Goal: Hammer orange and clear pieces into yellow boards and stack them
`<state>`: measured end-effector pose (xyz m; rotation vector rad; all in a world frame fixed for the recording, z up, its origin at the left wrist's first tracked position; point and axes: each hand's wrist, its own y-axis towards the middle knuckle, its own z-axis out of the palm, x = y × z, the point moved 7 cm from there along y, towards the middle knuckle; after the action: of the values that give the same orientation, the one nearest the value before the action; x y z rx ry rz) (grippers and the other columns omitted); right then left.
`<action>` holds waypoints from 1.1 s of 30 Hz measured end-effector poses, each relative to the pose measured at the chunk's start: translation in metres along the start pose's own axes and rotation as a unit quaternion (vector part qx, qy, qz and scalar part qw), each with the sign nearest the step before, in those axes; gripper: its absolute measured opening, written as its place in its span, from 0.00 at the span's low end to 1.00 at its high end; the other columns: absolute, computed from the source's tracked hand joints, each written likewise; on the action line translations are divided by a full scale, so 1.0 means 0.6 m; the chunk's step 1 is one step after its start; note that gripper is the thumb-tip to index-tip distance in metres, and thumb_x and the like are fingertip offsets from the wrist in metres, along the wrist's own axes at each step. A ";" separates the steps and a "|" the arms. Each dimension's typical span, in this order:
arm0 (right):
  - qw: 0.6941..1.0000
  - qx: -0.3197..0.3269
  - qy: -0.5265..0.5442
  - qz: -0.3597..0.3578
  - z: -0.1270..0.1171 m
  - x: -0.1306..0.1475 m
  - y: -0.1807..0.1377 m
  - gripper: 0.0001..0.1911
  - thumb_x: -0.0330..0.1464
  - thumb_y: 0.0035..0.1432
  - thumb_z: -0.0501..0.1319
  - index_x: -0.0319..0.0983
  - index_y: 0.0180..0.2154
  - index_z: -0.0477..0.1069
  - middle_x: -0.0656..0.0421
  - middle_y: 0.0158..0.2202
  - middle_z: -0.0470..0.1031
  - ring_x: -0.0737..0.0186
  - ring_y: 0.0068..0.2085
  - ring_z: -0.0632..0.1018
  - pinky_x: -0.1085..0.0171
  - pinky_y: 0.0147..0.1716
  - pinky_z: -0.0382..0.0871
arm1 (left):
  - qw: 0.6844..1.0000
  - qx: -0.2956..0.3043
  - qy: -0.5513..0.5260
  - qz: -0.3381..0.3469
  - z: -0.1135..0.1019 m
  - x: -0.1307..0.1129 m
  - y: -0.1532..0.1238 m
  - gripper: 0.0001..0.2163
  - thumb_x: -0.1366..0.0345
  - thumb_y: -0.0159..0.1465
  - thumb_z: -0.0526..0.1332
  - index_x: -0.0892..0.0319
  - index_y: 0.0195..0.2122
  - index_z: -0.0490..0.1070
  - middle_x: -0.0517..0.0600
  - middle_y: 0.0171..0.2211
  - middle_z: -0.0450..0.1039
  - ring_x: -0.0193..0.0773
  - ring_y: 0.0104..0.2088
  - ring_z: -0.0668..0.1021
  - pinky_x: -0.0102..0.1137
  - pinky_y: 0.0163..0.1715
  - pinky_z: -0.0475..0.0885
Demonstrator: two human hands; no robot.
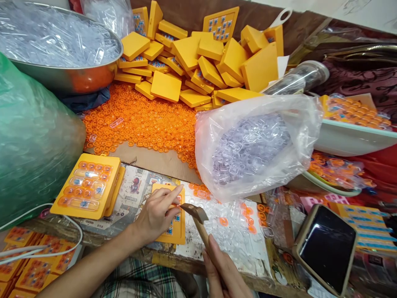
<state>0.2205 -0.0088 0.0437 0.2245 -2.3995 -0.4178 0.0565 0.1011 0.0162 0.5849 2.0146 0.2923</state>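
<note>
My left hand rests on a yellow plastic panel lying flat on the bench, with thumb and forefinger pinched over its top edge. What the fingertips hold is too small to name. My right hand grips the wooden handle of a small hammer, whose head hovers just right of my left fingertips, above the panel. Loose clear and orange key caps lie scattered on the bench right of the panel.
A finished yellow keypad stack sits at left. Behind lie a heap of orange caps, a pile of yellow panels, a bag of clear caps, a metal bowl and a green bag. A phone stands at right.
</note>
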 end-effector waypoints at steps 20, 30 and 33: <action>0.980 -0.107 0.006 0.169 -0.023 -0.058 -0.013 0.20 0.33 0.58 0.64 0.41 0.54 0.73 0.56 0.49 0.79 0.53 0.46 0.82 0.60 0.48 0.77 | 0.987 0.128 0.088 -0.045 0.067 0.060 0.184 0.09 0.76 0.61 0.59 0.60 0.35 0.79 0.54 0.37 0.80 0.44 0.40 0.78 0.38 0.44 0.74; 0.973 -0.115 0.022 0.200 -0.012 -0.070 -0.027 0.21 0.34 0.57 0.65 0.40 0.53 0.73 0.55 0.51 0.78 0.53 0.48 0.81 0.60 0.50 0.76 | 0.971 0.184 0.115 -0.102 0.069 0.080 0.178 0.10 0.73 0.60 0.58 0.60 0.35 0.79 0.54 0.35 0.76 0.43 0.37 0.77 0.34 0.39 0.73; 0.978 -0.111 0.038 0.174 -0.001 -0.061 -0.020 0.22 0.32 0.58 0.64 0.40 0.55 0.72 0.55 0.52 0.77 0.53 0.49 0.81 0.60 0.50 0.76 | 0.971 0.181 0.116 -0.105 0.068 0.077 0.178 0.09 0.74 0.60 0.58 0.62 0.34 0.78 0.57 0.36 0.74 0.47 0.41 0.76 0.38 0.40 0.73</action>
<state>0.2489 -0.0105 0.0179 -0.2724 -2.2357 -0.4960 0.1033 0.2152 0.0080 0.5751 2.3559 -0.1475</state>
